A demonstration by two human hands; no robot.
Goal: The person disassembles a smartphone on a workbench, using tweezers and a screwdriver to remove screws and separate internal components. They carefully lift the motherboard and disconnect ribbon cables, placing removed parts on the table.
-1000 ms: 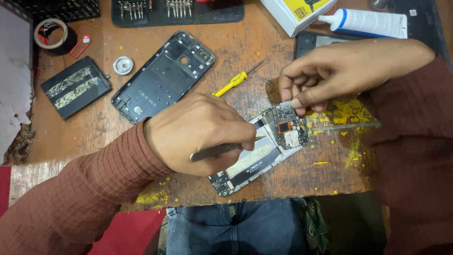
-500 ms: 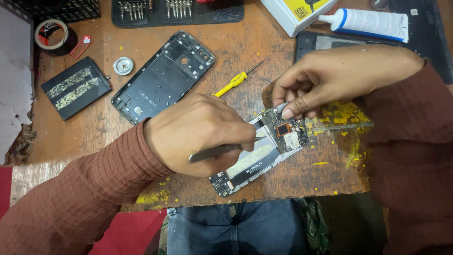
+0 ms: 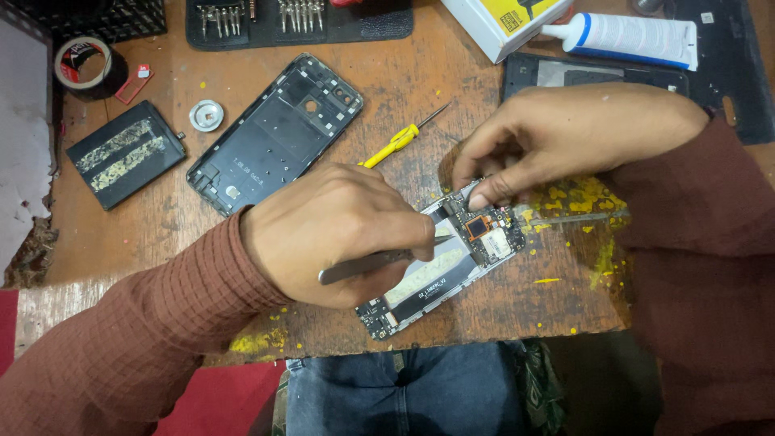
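I am gripping tweezers [image 3: 367, 264] in my left hand [image 3: 335, 234], tips aimed at the board [image 3: 484, 234]; my right hand [image 3: 557, 137] is pinching the phone's [image 3: 440, 278] top edge, steadying it.

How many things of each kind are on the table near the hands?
Opened phone: 1
Metal tweezers: 1
Phone back frame: 1
Battery: 1
Yellow screwdriver: 1
Tape roll: 1
Glue tube: 1
Total: 7

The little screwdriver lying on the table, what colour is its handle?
Yellow: the screwdriver shows best in the head view.
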